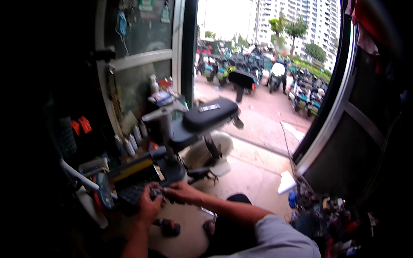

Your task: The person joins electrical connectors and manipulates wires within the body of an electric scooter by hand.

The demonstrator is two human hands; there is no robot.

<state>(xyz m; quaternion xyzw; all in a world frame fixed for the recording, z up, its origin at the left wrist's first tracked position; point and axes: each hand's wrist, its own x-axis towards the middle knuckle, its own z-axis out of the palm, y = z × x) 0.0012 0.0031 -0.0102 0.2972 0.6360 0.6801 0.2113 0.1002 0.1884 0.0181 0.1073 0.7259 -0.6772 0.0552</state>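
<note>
Low in front of me, my left hand (150,203) and my right hand (183,192) meet. My left fingers are closed around a small dark, partly shiny piece (156,193), too blurred to name. My right fingers are pinched together at its right side; what they hold is hidden. Just beyond the hands stands a partly stripped electric scooter (176,137) with a black padded seat (211,114) and an open footboard (133,169). Below my hands a red and black tool (171,227), like a cordless drill, lies on the floor.
Bottles (130,145) and a white spray bottle (154,84) stand by the glass at left. A heap of mixed parts (327,215) fills the lower right, near a white flat piece (286,182). Outside the open doorway are rows of parked scooters (241,66) and a person with a scooter (278,71).
</note>
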